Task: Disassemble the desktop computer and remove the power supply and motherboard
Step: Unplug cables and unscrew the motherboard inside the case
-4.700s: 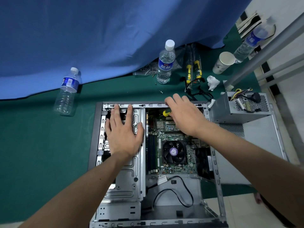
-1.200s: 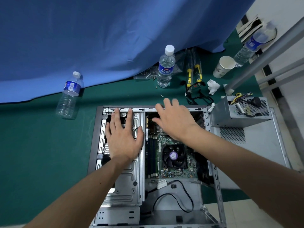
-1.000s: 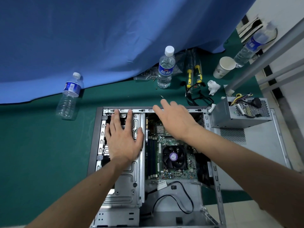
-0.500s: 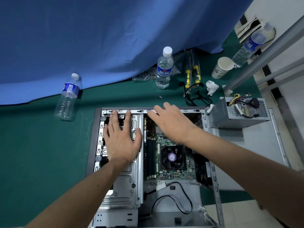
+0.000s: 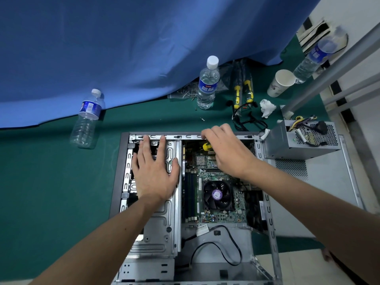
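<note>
The open desktop case (image 5: 123,161) lies flat on a green mat. Its green motherboard (image 5: 222,214) with a black fan (image 5: 218,195) sits inside. The grey power supply (image 5: 298,145) stands outside the case at the right, on the detached side panel (image 5: 320,192). My left hand (image 5: 154,173) rests flat, fingers spread, on the metal drive cage (image 5: 164,219). My right hand (image 5: 226,151) hovers over the board's far end with fingers curled round a yellow-handled screwdriver (image 5: 205,146), whose tip is hidden.
Water bottles stand behind the case (image 5: 207,85), at the left (image 5: 87,120) and far right (image 5: 316,56). A paper cup (image 5: 280,83), yellow-handled tools (image 5: 243,91), crumpled tissue (image 5: 267,108), black cables (image 5: 246,120) and a loose screw (image 5: 202,119) lie beyond the rim.
My right hand, spread open over the board's far end moments ago, has curled its fingers, and the yellow screwdriver handle shows under it again. The left hand has stayed on the drive cage.
</note>
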Demonstrator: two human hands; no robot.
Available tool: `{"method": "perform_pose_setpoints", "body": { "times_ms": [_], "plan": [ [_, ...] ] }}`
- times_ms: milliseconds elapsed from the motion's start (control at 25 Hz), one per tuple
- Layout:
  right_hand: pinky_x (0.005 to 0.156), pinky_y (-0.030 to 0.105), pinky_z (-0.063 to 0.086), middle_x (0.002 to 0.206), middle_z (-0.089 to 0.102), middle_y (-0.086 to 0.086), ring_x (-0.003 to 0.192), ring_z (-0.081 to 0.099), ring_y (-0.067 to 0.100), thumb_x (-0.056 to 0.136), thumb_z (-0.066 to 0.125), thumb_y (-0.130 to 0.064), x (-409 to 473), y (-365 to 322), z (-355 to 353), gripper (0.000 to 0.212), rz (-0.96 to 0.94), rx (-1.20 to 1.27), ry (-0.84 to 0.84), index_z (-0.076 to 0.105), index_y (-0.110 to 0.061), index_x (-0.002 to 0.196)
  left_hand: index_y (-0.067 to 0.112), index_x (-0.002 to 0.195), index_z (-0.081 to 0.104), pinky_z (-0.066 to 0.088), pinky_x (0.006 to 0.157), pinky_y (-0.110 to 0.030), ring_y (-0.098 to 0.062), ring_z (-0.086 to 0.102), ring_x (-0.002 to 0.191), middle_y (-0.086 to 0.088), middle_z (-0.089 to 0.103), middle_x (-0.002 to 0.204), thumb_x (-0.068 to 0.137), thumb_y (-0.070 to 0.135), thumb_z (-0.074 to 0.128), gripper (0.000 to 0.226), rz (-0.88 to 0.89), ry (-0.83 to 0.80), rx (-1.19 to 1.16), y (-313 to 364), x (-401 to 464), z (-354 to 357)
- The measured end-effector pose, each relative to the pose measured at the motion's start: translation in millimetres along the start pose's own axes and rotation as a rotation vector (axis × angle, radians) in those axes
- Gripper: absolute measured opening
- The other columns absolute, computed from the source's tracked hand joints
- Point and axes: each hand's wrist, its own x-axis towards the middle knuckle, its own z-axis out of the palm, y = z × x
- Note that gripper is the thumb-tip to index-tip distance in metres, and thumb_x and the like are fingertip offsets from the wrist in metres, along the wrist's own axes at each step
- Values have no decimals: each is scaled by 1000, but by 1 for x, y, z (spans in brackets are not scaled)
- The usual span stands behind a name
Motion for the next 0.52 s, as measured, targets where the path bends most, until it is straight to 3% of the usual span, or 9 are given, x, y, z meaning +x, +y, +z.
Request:
{"method": "perform_pose_setpoints", "body": {
  "times_ms": [40,120,200,320,440,520],
  "plan": [
    [82,36,45,113,46,4,103,40,23,81,58,2,-2,-1,0,49,-2,8,10,42,-13,125,33,155,20,13,118,-47,-26,13,149,-10,14,162,93,57,31,67,2,0,2,0,0,0],
    [69,34,46,111,45,7,98,47,26,94,57,-24,-5,-2,3,40,43,-111,37,41,-11,127,33,155,20,11,117,-46,-26,13,149,-10,14,162,93,56,31,67,2,2,1,0,0,0],
    [57,32,39,108,47,10,84,49,25,101,42,-42,-8,-3,6,44,154,-232,31,37,-10,131,33,155,20,10,117,-45,-26,12,149,-10,14,162,94,56,31,67,1,0,1,-1,0,0],
    [68,35,43,112,47,8,84,39,22,102,44,-21,-7,-3,9,30,112,-195,39,36,-12,130,34,155,18,9,118,-45,-26,11,149,-10,13,163,93,57,31,67,-1,-9,0,0,0,-1],
    [85,34,44,116,45,6,102,38,22,80,58,5,-9,-4,7,52,4,19,48,43,-12,127,34,155,17,8,117,-44,-27,12,149,-11,12,163,94,56,31,67,-1,-12,7,0,0,-2],
    [78,34,46,113,44,7,101,43,24,86,61,-9,-9,-8,6,44,11,-9,53,43,-11,126,34,155,18,8,117,-44,-27,12,149,-11,13,163,94,56,32,67,3,-13,3,0,0,-2]
  ]
}}
